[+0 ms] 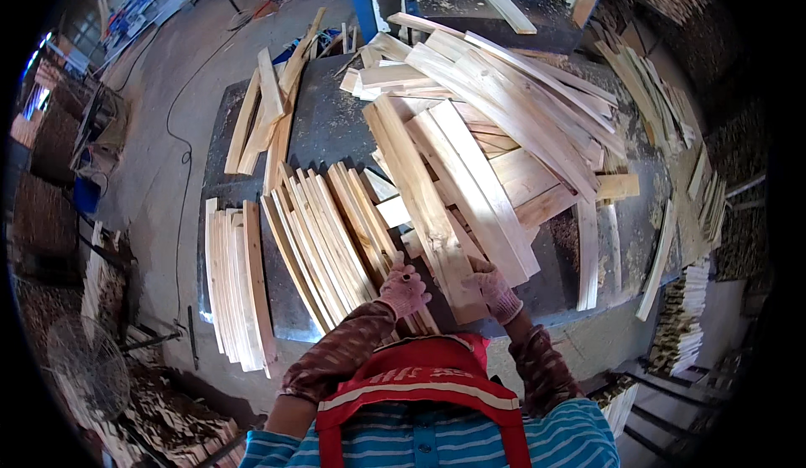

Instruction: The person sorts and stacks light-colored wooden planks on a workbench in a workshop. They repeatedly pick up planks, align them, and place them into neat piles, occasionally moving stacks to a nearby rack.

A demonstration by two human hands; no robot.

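Observation:
Both my hands wear pink work gloves at the near edge of a dark work table (327, 124). My left hand (404, 290) rests with curled fingers on the near ends of a fanned row of thin wooden slats (332, 233). My right hand (494, 287) grips the near end of a long pale plank (424, 199) that runs away from me toward a loose heap of planks (512, 107) on the right half of the table.
A stack of slats (235, 279) overhangs the table's near left corner; more boards (264, 115) lie at the far left. Piles of cut wood (680, 334) stand on the right, scrap heaps (168, 418) and a fan (84, 367) at the left. A cable (180, 149) crosses the concrete floor.

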